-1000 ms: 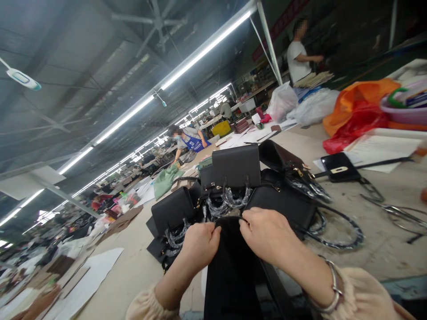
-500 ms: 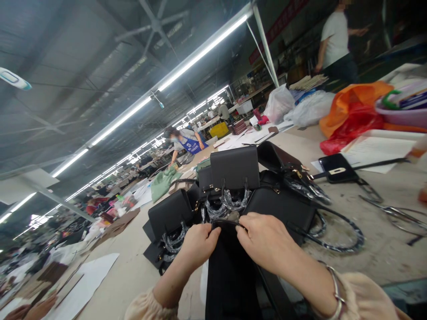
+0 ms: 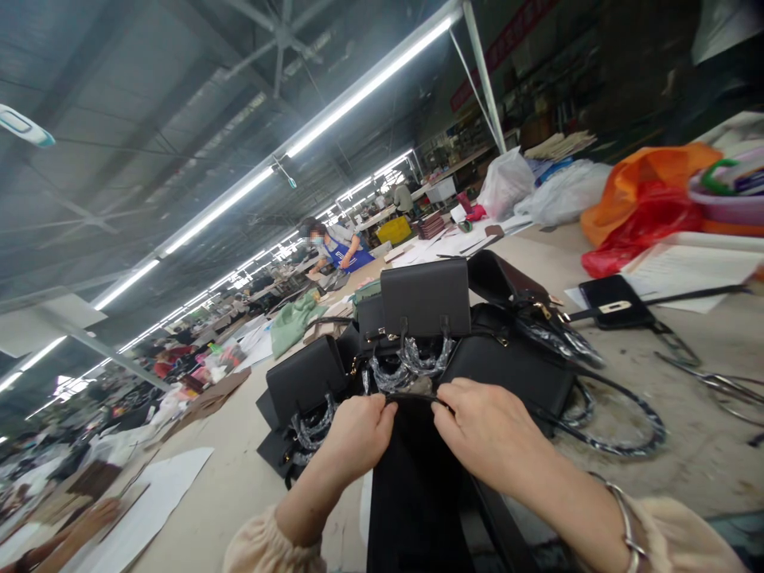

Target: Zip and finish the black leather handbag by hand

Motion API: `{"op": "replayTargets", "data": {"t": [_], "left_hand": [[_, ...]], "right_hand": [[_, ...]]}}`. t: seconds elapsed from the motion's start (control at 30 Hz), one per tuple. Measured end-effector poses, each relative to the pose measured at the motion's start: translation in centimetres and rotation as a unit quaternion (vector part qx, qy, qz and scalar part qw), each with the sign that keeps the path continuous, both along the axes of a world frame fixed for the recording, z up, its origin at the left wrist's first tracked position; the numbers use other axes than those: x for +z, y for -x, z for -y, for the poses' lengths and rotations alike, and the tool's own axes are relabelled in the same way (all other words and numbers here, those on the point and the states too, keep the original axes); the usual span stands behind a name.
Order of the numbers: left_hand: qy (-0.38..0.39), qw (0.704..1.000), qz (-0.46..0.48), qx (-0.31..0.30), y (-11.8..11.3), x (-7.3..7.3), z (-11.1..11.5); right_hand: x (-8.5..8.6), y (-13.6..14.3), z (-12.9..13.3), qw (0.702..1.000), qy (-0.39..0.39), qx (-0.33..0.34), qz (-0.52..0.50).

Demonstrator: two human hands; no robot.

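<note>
My left hand (image 3: 360,430) and my right hand (image 3: 486,422) pinch the top edge of a black bag piece (image 3: 411,493), a little apart from each other. Below them its dark face hangs down to the bottom of the view, and its lower end is out of frame. Just beyond my fingers stand several black handbags (image 3: 425,298) with plastic-wrapped handles (image 3: 426,358). Another black handbag (image 3: 307,374) leans at the left of the pile, and a large one (image 3: 513,370) lies beside my right hand.
To the right lie scissors (image 3: 716,382), a black flap with a metal clasp (image 3: 614,302), and red and orange bags (image 3: 648,215). Another person's hand (image 3: 95,517) rests by white paper (image 3: 167,493) at lower left. A person in a blue apron (image 3: 352,256) works farther back.
My right hand has shifted slightly right, widening the gap between my hands along the black edge. The walking person at upper right has moved mostly out of view.
</note>
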State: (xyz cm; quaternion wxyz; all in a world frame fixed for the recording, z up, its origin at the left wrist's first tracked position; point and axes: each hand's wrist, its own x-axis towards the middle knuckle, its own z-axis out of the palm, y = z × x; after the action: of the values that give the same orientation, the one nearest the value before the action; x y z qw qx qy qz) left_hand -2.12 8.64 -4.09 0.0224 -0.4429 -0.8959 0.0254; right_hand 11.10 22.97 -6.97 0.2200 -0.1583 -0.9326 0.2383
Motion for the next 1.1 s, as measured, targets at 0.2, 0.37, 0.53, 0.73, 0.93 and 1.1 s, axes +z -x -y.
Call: {"op": "replayTargets", "data": {"t": [0.2,0.37,0.53,0.73,0.93,1.1], "left_hand": [[-0.037,0.998,0.052,0.023,-0.2,-0.1,-0.3],[-0.079,0.992,0.096,0.016,0.4,-0.3,-0.4],[-0.106,0.984,0.144,0.018,1.3,-1.1,-0.5],[-0.093,0.985,0.143,0.033,0.8,-1.0,0.0],[-0.167,0.986,-0.002,-0.024,-2.6,0.4,1.8],[-0.090,0.991,-0.074,-0.065,-5.0,1.2,2.7]], "right_hand": [[-0.2,0.1,-0.4,1.000,-0.004,0.002,0.001],[-0.4,0.2,-0.4,1.000,0.000,0.003,-0.001],[-0.4,0.2,-0.4,1.000,0.001,0.015,-0.001],[-0.4,0.1,-0.7,1.000,0.020,0.023,0.008],[-0.4,0.0,-1.1,0.999,0.024,0.030,0.004],[-0.5,-0.1,-1.4,0.999,0.033,0.028,0.012]]}}
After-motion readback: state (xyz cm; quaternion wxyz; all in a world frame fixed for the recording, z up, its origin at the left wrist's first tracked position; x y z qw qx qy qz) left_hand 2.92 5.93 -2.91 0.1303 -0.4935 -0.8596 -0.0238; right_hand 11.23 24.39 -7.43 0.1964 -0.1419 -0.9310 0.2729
